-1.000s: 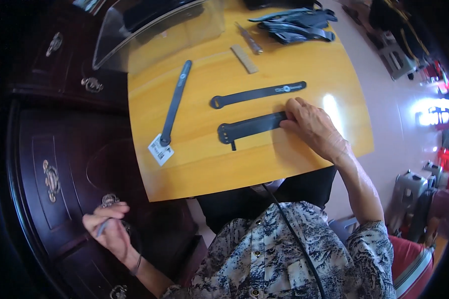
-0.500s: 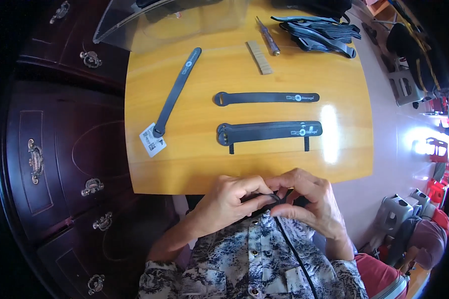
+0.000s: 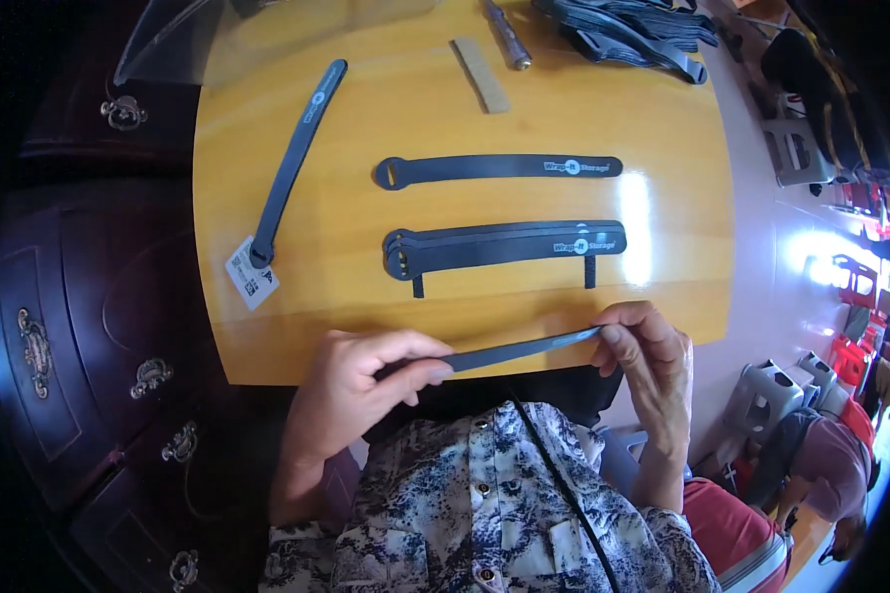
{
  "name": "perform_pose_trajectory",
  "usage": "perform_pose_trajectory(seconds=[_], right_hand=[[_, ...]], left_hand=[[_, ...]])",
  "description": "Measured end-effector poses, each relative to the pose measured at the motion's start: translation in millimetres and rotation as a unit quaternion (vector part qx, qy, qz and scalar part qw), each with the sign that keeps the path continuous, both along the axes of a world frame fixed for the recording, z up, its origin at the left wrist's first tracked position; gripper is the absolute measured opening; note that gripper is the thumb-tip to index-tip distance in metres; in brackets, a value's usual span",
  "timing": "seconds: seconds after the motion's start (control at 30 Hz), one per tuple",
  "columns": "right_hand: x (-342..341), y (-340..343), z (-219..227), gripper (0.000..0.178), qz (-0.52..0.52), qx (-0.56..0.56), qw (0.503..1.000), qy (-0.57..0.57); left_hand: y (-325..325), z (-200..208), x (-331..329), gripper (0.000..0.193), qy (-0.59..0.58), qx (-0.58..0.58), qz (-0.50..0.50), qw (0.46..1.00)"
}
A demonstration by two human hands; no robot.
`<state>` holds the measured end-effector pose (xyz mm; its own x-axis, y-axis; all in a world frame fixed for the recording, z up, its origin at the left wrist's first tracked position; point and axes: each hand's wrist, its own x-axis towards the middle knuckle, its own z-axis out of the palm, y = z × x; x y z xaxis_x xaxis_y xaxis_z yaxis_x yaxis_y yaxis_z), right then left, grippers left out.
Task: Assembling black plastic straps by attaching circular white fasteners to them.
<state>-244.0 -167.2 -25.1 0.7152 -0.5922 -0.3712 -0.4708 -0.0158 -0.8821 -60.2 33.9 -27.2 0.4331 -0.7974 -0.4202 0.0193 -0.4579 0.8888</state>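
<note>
- Yellow worktop (image 3: pixel 267 346) spreads ahead of the left hand (image 3: pixel 356 385) and right hand (image 3: pixel 653 361), a stack (image 3: pixel 504 252) lying just beyond them.
- Half a second ago the strap (image 3: pixel 519 353) showed as a small curl where the hands met; now it stretches nearly straight between them, length exposed.
- Each hand pinches an end, thumb against fingers, the right slightly farther forward.

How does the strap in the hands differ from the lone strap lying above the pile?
The held strap is pinched between left hand and right hand; the lone strap lies untouched on the table.
The held strap rises toward the right; the lone strap lies nearly level across the view.
The held strap's ends are covered by fingers; the lone strap shows its slotted left end.
Both are dark, long and slim.
</note>
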Motion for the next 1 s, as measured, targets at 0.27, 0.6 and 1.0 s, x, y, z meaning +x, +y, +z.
perform_pose_trajectory(seconds=[0.27, 0.6, 1.0], right_hand=[[-1.9, -3.5, -11.9, 0.016, -0.023, 0.051, 0.998, -0.015], [4.9, -1.0, -13.1, 0.017, -0.042, 0.072, 0.996, 0.011], [14.1, -0.9, -7.9, 0.016, -0.066, 0.043, 0.996, -0.034]], left_hand=[[27.8, -18.1, -0.2, 0.016, 0.076, -0.004, 0.128, 0.989], [36.4, -12.9, -0.3, 0.019, 0.095, -0.035, 0.206, 0.973], [40.0, -27.7, 1.2, 0.017, 0.118, -0.121, 0.223, 0.960]])
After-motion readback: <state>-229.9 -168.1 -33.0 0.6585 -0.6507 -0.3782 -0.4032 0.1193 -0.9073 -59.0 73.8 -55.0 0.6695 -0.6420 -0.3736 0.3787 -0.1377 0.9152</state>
